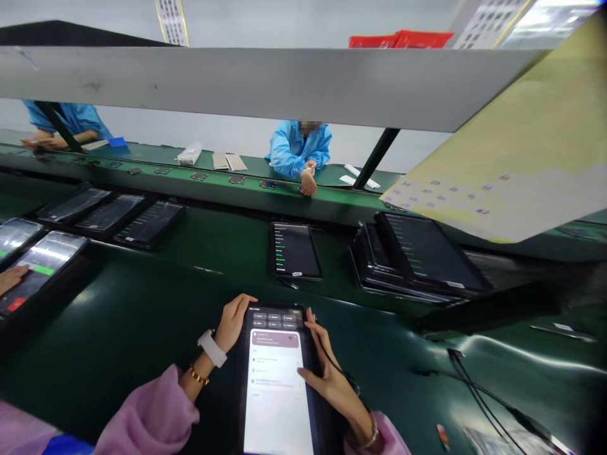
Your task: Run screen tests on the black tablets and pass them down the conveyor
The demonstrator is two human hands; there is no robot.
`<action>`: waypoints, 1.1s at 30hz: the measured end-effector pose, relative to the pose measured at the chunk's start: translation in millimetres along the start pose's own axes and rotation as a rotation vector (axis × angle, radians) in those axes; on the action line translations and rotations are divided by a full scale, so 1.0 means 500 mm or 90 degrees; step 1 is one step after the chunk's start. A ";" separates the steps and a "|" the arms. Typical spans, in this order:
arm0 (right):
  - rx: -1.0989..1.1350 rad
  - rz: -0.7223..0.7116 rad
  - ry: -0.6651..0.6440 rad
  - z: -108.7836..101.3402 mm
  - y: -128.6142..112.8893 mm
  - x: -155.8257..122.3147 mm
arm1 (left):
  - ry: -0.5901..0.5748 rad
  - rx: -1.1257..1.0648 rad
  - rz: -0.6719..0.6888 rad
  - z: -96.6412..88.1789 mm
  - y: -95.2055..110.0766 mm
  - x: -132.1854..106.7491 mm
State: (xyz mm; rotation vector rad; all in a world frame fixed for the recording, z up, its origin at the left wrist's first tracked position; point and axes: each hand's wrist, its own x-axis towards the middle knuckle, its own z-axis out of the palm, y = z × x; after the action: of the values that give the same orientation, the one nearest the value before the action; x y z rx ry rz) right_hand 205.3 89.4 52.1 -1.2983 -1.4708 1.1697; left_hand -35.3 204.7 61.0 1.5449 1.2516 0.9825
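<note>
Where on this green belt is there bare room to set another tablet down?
Bare belt lies left of the left hand, up to the lit tablets. A smaller patch lies between the lone tablet and the held tablet. The stacked tablets and cables crowd the right.

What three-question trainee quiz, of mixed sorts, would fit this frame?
1. True or false: the tablet between the hands has a lit screen.
2. Which hand grips the tablet's top left corner? A) left hand B) right hand
3. Fill in: on the green belt to the right lies a ___ of dark tablets.

Key: 1 true. 2 A; the right hand's thumb rests on the screen while its fingers hold the right edge. 3 stack.
</note>
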 end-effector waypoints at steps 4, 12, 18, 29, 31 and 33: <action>0.005 0.008 -0.010 -0.002 -0.002 0.001 | -0.005 0.000 -0.001 -0.001 -0.003 0.000; 0.007 0.019 -0.032 -0.008 -0.016 0.001 | -0.007 -0.006 0.001 0.001 -0.009 0.001; -0.037 0.022 -0.052 -0.010 -0.008 -0.001 | 0.000 0.000 0.007 0.001 -0.009 0.000; -0.170 -0.115 -0.038 0.028 -0.010 -0.027 | -0.003 -0.002 -0.004 -0.001 -0.008 0.004; -0.186 -0.165 0.037 0.051 0.009 -0.036 | -0.002 -0.003 -0.005 0.000 -0.008 0.005; -0.190 -0.188 0.078 0.073 0.044 -0.048 | -0.003 -0.005 -0.004 0.002 -0.009 0.006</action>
State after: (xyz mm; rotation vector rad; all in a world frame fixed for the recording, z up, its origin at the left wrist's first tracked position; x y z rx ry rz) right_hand 177.5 62.1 22.7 -1.2678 -1.7213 0.6868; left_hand -35.2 207.7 56.7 1.5354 1.2483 0.9781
